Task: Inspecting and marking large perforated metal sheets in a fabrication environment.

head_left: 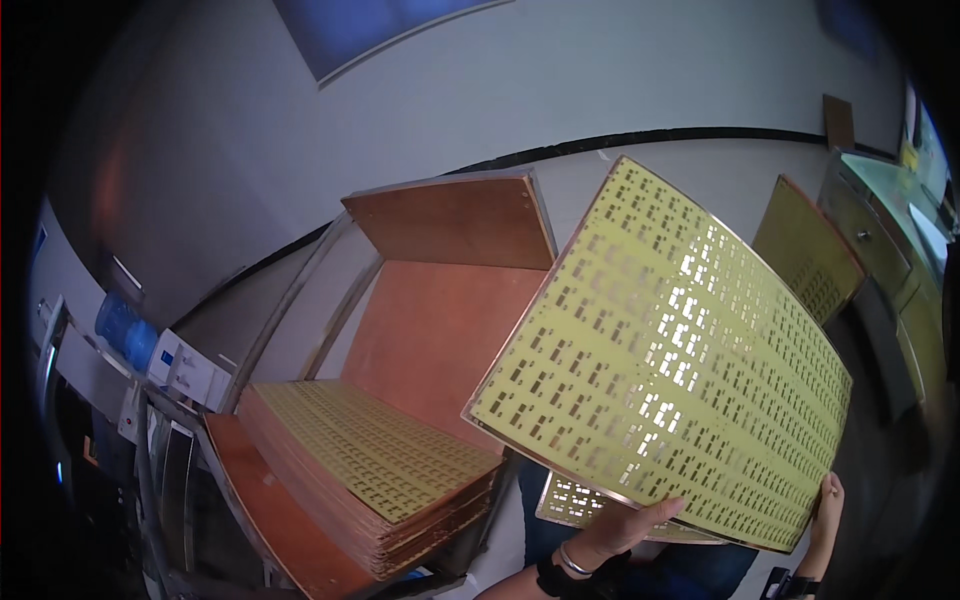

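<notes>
A large yellow-green circuit board panel (600,330) with rows of small metallic pads is tilted up in front of me. My left hand (625,528) is closed on its lower edge, thumb on the printed face and the other fingers hidden behind. At the lower right edge, my right hand (828,505) grips the same panel, its fingers partly hidden by it. Below the held panel, part of another patterned panel (570,500) shows near my legs. To the left, a thick stack of similar panels (400,450) lies on a rack.
The rack (285,310) has a metal frame, a reddish-brown back board (430,340) and a brown upper board (460,220). A further panel (805,250) leans by a metal cabinet (880,220) at right. A blue water bottle (125,330) stands at far left.
</notes>
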Demonstrator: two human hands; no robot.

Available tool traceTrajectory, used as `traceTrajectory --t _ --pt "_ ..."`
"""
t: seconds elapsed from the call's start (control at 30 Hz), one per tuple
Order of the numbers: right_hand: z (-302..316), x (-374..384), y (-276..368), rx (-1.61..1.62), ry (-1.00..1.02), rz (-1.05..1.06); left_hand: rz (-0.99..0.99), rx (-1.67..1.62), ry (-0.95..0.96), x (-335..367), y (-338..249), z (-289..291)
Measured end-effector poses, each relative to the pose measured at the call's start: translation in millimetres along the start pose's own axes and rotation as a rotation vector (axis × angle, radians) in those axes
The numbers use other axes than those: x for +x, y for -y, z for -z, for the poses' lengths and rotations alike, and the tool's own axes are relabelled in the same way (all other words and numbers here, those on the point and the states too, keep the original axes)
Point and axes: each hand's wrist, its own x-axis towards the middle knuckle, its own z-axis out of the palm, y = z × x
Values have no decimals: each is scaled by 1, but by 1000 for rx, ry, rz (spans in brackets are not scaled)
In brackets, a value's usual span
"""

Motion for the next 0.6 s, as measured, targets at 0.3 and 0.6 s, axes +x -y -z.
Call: traceTrajectory --t 0.3,0.6 --pt "-17 -8 23 -22 -131 -39 12 25 33 -1 14 14" --pt "-23 -10 36 -34 -106 -13 -265 584 4 -13 20 34"
